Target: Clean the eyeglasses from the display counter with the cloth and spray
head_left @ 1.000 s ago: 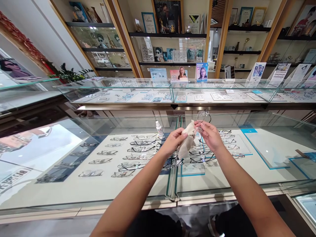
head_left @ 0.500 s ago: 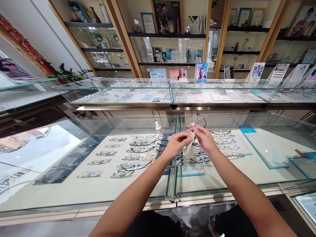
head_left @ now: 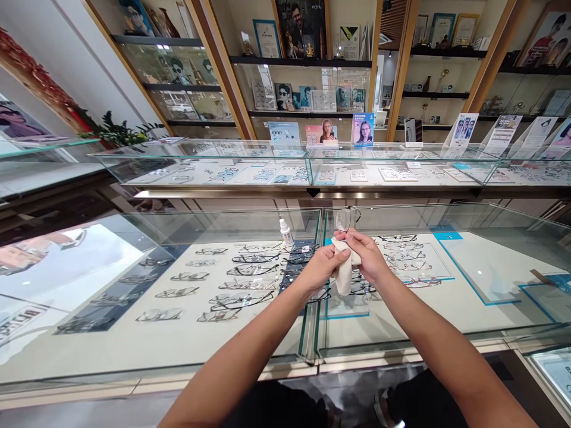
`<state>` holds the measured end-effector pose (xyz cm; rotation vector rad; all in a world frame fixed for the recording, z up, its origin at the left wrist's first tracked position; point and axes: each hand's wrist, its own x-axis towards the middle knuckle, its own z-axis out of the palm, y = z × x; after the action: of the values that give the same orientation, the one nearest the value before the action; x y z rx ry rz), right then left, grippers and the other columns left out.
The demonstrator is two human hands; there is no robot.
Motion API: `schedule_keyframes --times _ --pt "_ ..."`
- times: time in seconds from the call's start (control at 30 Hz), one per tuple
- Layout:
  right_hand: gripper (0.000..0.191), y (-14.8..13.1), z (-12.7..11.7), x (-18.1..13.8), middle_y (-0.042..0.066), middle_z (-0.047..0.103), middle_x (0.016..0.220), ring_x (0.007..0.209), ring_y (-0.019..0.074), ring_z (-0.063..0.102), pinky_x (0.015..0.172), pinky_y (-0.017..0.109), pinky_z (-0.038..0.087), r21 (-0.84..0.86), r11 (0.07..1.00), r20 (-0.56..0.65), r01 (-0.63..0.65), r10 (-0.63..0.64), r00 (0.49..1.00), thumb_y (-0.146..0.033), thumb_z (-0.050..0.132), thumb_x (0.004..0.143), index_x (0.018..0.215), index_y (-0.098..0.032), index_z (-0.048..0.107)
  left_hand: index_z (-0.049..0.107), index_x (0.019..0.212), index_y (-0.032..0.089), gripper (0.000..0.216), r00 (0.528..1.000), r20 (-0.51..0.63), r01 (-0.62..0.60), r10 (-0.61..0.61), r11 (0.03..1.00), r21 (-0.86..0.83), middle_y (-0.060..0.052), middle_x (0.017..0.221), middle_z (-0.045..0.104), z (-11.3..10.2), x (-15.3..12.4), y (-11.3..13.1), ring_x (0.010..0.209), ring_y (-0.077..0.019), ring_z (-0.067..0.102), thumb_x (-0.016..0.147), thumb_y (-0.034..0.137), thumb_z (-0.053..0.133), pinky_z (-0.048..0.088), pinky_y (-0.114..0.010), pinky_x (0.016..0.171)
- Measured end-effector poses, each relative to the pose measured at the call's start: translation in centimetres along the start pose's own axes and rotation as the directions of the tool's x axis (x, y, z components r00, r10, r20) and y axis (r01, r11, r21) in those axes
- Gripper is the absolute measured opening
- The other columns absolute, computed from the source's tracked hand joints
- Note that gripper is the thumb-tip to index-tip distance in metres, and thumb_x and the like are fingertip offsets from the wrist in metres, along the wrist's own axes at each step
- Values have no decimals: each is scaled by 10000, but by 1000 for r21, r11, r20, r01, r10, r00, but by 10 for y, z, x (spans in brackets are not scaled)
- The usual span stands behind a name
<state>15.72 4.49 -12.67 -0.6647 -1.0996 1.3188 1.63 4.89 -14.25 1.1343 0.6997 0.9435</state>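
Over the glass counter, both my hands meet around a pair of clear-lensed glasses (head_left: 344,218) and a cream cleaning cloth (head_left: 344,274). My left hand (head_left: 322,266) pinches the cloth, which hangs down between the hands. My right hand (head_left: 366,255) is closed on the lower part of the glasses through the cloth. One lens and a dark temple stick up above my fingers; the other lens is hidden in the cloth.
A small white dropper bottle (head_left: 285,231) stands on the glass counter top (head_left: 491,267) just left of my hands. Rows of spectacle frames (head_left: 232,279) lie inside the case. A second glass showcase (head_left: 312,169) and wall shelves with posters stand beyond.
Both hands have drifted left and slightly down. The cloth has been gathered tighter around the glasses, and the frame has turned so less of it shows above my fingers.
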Motion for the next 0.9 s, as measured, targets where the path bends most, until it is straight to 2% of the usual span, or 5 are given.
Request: schedule_keyframes --times 0.23,0.5,0.6,0.73,0.9 --pt "443 -4 1 -1 4 691 917 479 30 309 433 244 279 6 995 14 -102 102 995 -639 849 713 868 -225 814 666 923 136 556 987 -25 -159 159 987 6 -26 711 709 13 -6 4 633 -144 640 716 606 880 484 -253 643" --pt "514 -30 24 13 83 705 1101 685 132 560 372 237 357 -118 988 -17 96 -99 995 -705 732 779 830 -200 809 654 1062 179 610 886 -202 -393 417 907 149 68 582 574 31 10 26 476 -98 507 763 690 798 405 -224 504" --pt "431 -57 42 23 67 727 1149 700 135 568 425 247 418 -175 954 -13 242 -248 969 -641 690 856 876 -233 826 697 1039 184 501 738 -248 -561 628 774 293 15 721 669 43 20 56 651 -127 602 843 641 757 482 -245 657" --pt "279 -92 63 32 19 747 936 955 184 665 978 341 564 -121 883 16 453 -455 890 -491 698 886 751 -271 803 736 1054 197 442 580 -198 -691 791 606 394 -62 1023 755 59 19 92 984 -190 676 943 617 652 500 -294 929" --pt "206 -106 61 29 5 778 973 1017 201 689 1042 368 532 13 942 83 334 -334 939 -392 660 871 830 -262 814 736 1123 185 502 697 -68 -664 714 678 315 -57 930 731 51 4 105 892 -200 663 919 639 671 519 -296 835"
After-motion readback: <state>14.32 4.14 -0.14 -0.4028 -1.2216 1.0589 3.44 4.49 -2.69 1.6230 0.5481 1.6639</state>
